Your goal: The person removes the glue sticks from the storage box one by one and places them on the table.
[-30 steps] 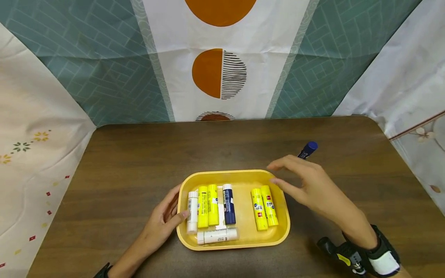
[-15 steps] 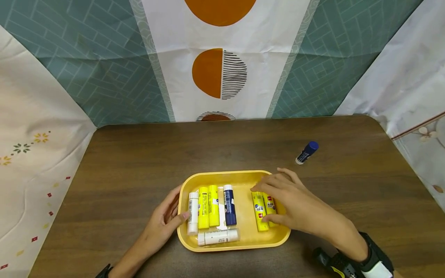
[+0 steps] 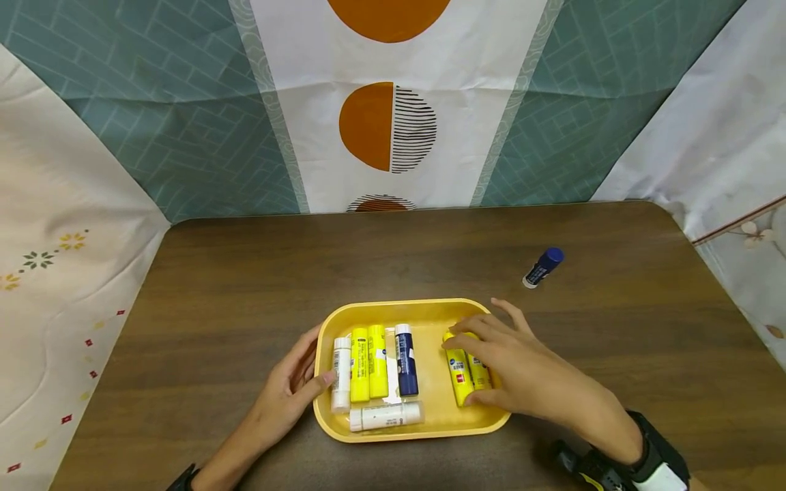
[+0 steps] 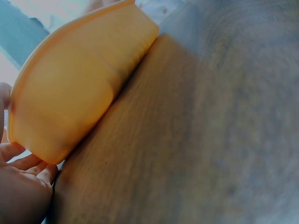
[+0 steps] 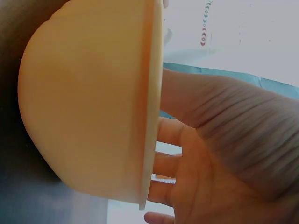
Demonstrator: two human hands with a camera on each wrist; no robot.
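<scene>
In the head view my left hand (image 3: 288,385) grips the left end of a yellow tray (image 3: 424,431), thumb over the rim and fingers along the outside. My right hand (image 3: 516,361) reaches over the tray's right end, its thumb and a fingertip at opposite ends of a yellow glue stick (image 3: 458,375). A second yellow glue stick (image 3: 479,374) lies beside it, partly covered by the fingers. The tray's left part holds a white glue stick (image 3: 340,375), two yellow glue sticks (image 3: 359,365), a dark blue glue stick (image 3: 406,361) and a white one (image 3: 385,417) lying crosswise.
A blue-capped glue stick (image 3: 543,268) is on the brown table (image 3: 258,273) behind the tray, to the right. Patterned cloth (image 3: 215,150) hangs past the table's far edge. The wrist views show mainly the tray's outer wall (image 4: 79,84).
My right hand has come left and down from beside the tray onto the right pair of yellow glue sticks, uncovering the blue-capped one on the table. The left hand keeps its grip.
</scene>
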